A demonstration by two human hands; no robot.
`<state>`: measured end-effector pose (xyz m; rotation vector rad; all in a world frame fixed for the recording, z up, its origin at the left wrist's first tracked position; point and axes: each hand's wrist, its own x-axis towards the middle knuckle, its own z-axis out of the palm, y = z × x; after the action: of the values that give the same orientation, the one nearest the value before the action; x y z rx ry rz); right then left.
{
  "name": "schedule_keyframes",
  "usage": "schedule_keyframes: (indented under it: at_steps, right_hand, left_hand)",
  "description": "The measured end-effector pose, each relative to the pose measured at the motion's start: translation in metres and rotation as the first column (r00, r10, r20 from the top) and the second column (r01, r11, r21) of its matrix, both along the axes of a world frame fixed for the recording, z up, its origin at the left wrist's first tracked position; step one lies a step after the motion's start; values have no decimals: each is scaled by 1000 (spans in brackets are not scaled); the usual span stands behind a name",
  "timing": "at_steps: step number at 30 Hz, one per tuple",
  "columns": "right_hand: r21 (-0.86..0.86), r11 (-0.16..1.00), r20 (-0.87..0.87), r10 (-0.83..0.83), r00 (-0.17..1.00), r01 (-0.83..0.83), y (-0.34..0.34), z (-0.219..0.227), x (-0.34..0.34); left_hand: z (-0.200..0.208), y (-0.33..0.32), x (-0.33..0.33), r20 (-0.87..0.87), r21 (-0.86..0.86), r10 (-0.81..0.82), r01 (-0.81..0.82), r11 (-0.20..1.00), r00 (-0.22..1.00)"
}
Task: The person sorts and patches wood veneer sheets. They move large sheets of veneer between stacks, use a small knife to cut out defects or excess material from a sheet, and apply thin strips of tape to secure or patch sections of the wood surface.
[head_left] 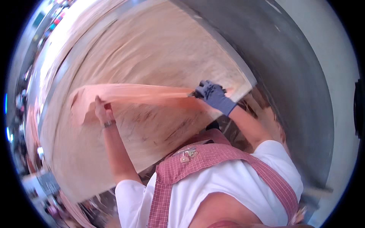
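Note:
A long peach sheet of leather-like material (140, 93) stretches across the pale worktop (159, 45), wide and folded at its left end and narrower toward the right. My bare left hand (104, 111), with a band at the wrist, is closed at the sheet's lower edge near that left end. My right hand (211, 92) wears a blue-grey glove and lies over the sheet's right part, its fingers curled round a small dark tool (195, 94). Most of the tool is hidden under the glove, so its kind does not show. Motion blurs both hands slightly.
The worktop's right corner (251, 81) lies just beyond my gloved hand. Peach scraps (272, 117) are piled below that corner. A dark grey surface (292, 76) runs along the right. My checked apron (205, 155) is close to the front edge. Blurred peach pieces hang at far left.

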<state>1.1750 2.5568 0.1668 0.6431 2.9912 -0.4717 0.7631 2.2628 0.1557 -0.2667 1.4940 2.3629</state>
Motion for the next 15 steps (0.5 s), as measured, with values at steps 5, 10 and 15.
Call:
schedule_keyframes:
  at_steps: [5, 10, 15]
  right_hand:
    - [245, 961, -257, 194, 947, -130, 119, 90, -52]
    - [513, 857, -550, 292, 783, 41, 197, 119, -78]
    - [532, 844, -329, 280, 902, -68, 266, 70, -51]
  left_hand:
    - [26, 38, 0, -61, 100, 266, -259, 961, 962]
    - [79, 53, 47, -142, 217, 393, -359, 908, 908]
    - [47, 89, 112, -112, -22, 223, -226, 974, 968]
